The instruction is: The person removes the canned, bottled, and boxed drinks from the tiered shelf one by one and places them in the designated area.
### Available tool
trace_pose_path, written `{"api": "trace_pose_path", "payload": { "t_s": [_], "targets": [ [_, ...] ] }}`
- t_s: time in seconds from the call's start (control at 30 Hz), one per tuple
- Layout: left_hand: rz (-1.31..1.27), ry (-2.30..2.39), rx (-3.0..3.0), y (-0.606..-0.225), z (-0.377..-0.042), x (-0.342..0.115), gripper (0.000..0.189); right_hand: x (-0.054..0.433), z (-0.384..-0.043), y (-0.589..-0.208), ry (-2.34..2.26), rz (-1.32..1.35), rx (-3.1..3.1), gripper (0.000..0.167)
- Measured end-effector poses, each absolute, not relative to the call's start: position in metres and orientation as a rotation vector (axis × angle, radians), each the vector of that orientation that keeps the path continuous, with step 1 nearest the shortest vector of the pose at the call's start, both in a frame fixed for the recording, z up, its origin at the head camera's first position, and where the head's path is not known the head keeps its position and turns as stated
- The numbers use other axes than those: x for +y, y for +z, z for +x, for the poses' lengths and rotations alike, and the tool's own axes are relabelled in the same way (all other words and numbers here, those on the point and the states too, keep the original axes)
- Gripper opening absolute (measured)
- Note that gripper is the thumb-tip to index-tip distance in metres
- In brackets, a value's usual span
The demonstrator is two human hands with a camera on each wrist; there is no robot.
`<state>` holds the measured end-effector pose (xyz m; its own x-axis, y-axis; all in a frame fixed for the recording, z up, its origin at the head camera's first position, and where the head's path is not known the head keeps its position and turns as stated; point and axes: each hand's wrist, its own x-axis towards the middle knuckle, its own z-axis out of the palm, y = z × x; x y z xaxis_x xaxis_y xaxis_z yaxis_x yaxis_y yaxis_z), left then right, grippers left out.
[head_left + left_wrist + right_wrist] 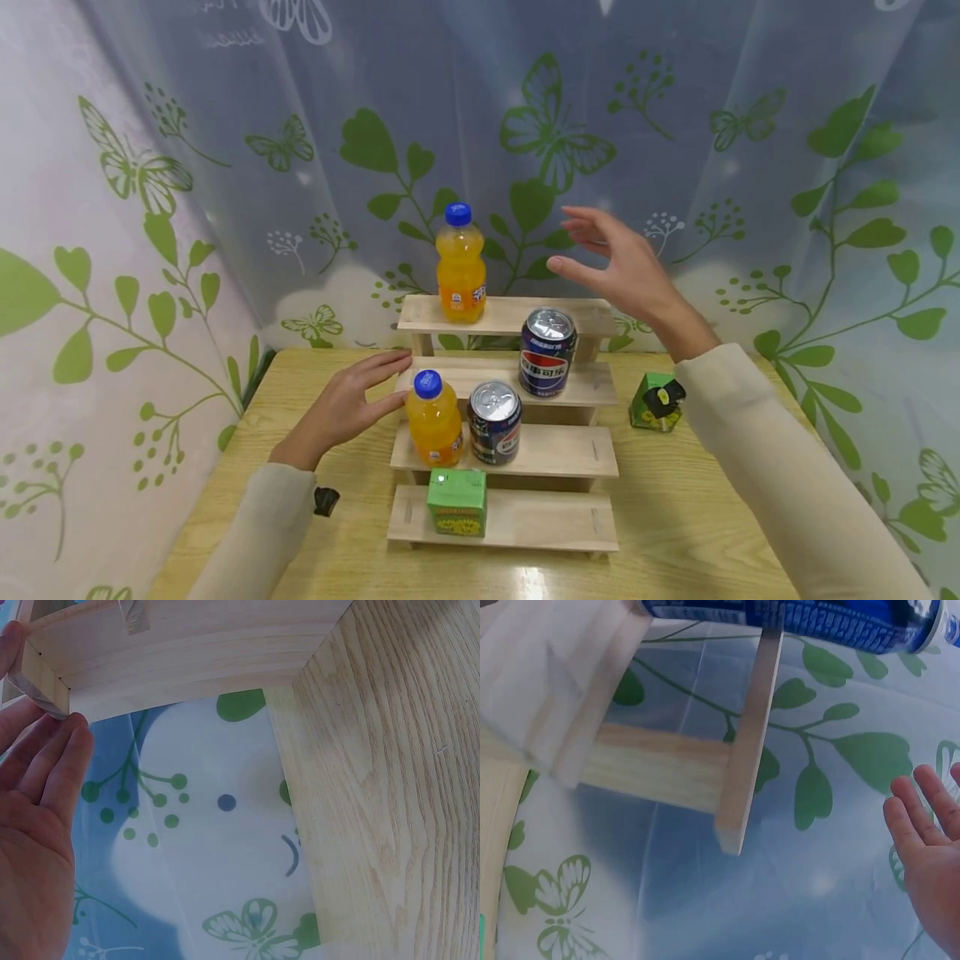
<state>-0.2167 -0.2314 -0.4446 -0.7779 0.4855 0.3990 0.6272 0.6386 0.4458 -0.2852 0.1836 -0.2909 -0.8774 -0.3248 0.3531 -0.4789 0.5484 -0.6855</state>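
My left hand [345, 404] holds the left end of a wooden tiered shelf [558, 450], with the thumb at the front and the fingers behind a board's end [46, 681]. Just beside that thumb, an orange soda bottle [433, 429] with a blue cap stands on a tier. My right hand [617, 265] is raised above the top tier's right side, fingers spread and holding nothing. A dark blue Pepsi can [546, 358] stands below it on the second tier from the top; the right wrist view shows part of a blue can [840, 621] too.
On the top tier stands another orange soda bottle [461, 271]. A second Pepsi can [495, 429] shares the third tier with the near bottle. One green drink carton [457, 504] rests on the lowest tier, another green carton [647, 408] on the table [690, 517]. Behind hangs a patterned curtain [465, 100].
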Motion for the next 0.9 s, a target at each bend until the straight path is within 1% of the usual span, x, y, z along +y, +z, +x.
{"api": "trace_pose_path", "payload": {
  "t_s": [0.5,0.9],
  "targets": [
    [-0.913,-0.850,-2.590,-0.446,-0.217,-0.233,0.057,0.144,-0.288,-0.275,1.159,0.834,-2.625,0.079],
    [-0.917,-0.854,-2.597,-0.446,-0.217,-0.232,0.057,0.119,-0.296,-0.261,1.168,0.871,-2.705,0.080]
  ]
}}
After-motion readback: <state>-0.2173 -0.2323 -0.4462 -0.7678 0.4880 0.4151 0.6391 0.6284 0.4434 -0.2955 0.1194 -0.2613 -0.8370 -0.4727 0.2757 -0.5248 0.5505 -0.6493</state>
